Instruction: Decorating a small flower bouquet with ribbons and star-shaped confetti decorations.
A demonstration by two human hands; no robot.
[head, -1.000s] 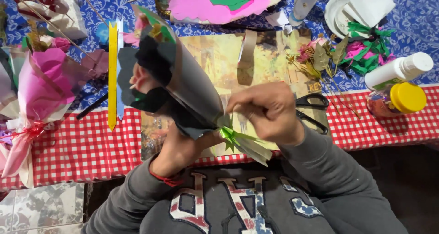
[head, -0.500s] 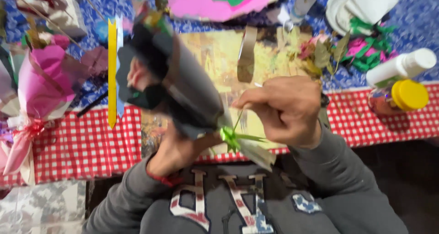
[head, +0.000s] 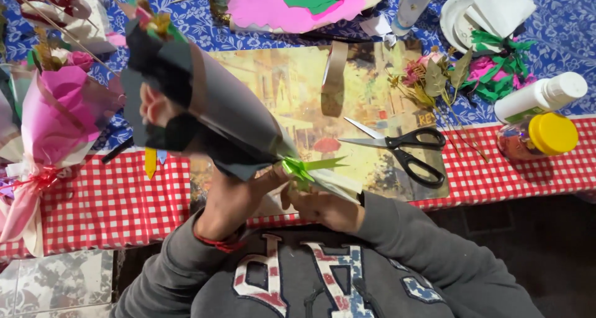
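Head view: the left hand (head: 233, 200) has its grip closed around the narrow base of one dark-wrapped bouquet (head: 205, 116), which points toward 10 o'clock. The right hand (head: 320, 206), partly hidden beneath the wrapping, pinches the green ribbon (head: 304, 167). One pair of scissors (head: 403, 150) lies at 3 o'clock on the worktop (head: 112, 200).

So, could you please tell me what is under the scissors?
The scissors lie open on a picture mat, blades apart. The mat rests on checked cloth; what lies beneath it is covered.
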